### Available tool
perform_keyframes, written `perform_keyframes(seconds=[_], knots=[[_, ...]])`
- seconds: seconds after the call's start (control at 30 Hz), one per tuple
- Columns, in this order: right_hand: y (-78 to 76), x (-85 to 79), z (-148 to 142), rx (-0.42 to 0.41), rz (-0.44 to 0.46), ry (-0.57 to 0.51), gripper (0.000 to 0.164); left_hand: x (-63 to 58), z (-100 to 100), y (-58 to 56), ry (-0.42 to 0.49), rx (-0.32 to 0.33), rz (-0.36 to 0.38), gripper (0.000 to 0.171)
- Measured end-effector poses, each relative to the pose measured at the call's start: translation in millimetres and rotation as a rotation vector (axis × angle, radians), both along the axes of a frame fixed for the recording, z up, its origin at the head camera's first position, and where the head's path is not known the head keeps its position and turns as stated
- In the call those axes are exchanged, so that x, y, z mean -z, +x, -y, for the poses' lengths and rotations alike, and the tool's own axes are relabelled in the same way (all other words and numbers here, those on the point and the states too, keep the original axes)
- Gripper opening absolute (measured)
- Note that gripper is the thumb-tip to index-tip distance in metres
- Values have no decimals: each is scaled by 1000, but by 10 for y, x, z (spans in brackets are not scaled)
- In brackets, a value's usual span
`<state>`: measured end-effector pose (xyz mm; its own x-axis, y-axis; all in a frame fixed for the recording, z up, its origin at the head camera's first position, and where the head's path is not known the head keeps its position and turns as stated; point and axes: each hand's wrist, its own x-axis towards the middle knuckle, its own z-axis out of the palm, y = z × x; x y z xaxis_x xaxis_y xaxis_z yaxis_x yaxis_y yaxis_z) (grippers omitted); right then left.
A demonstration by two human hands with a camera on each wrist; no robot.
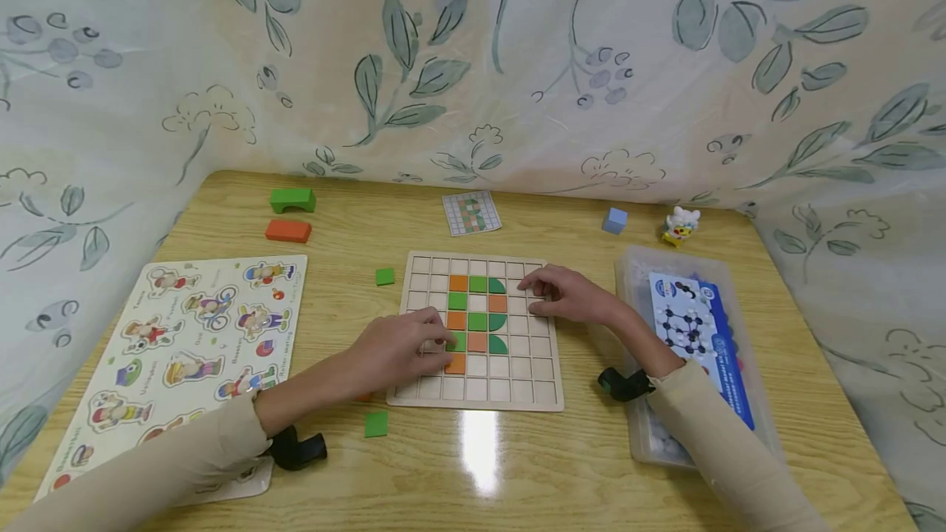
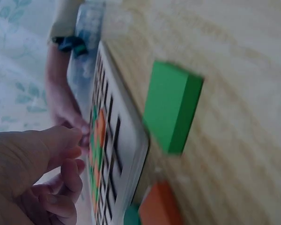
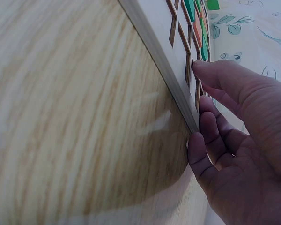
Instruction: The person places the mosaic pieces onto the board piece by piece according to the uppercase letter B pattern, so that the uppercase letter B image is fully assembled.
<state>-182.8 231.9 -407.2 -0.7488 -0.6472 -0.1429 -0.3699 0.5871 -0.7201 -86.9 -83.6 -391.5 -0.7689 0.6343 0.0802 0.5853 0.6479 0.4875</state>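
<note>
A square wooden grid board (image 1: 517,392) lies on the table, with orange, green and dark green tiles in its middle columns. My left hand (image 1: 402,343) is over the board's left side, fingers bent, fingertips right at a green tile (image 1: 460,342) and the orange tile (image 1: 456,364) below it. On the board's right side rests my right hand (image 1: 569,294), its fingers loosely bent; in the right wrist view the thumb is at the cells and the little finger at the edge. A loose green tile (image 2: 171,108) and an orange tile (image 2: 160,206) lie beside the board.
A pattern card (image 1: 471,213) lies behind the board. Left are a picture puzzle board (image 1: 284,302), a green arch block (image 1: 292,200) and a red block (image 1: 288,231). A plastic box (image 1: 636,269), a blue cube (image 1: 615,221) and a small figurine (image 1: 681,226) stand right.
</note>
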Motion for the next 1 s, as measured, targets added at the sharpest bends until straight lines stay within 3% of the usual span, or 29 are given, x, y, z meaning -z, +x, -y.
perform_keyframes(seconds=[0.5, 1.0], knots=[[29, -57, 41, 0, 15, 22, 32, -84, 405, -176, 59, -169, 79, 21], [36, -68, 27, 0, 25, 9, 32, 53, 811, -511, 52, -280, -56, 30]])
